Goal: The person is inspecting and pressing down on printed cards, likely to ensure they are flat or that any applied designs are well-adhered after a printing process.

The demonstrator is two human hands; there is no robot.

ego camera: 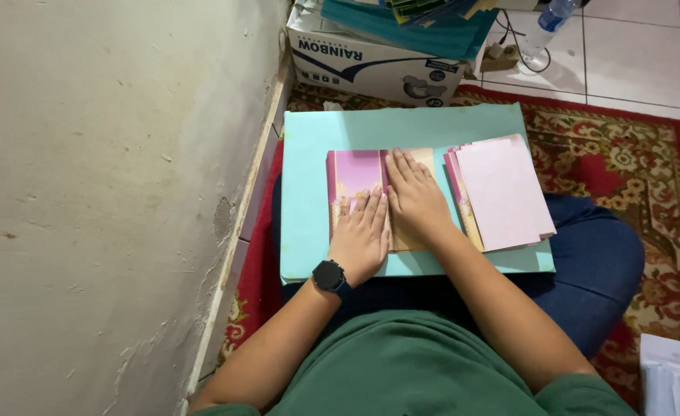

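A light teal board [309,192] rests across my lap. On it lies a folded card [355,171], purple on its left panel and tan on its right. My left hand [361,239], with a black watch on the wrist, lies flat on the card's lower left part. My right hand [415,196] presses flat on the tan panel beside the fold. Both hands have their fingers stretched out and hold nothing. To the right on the board sits a stack of pale pink cards [503,192], apart from my hands.
A rough wall [109,192] stands close on the left. A cardboard box [371,62] with teal sheets in it sits beyond the board. A patterned red rug [633,162] covers the floor, with a plastic bottle [548,23] and white papers [675,377] nearby.
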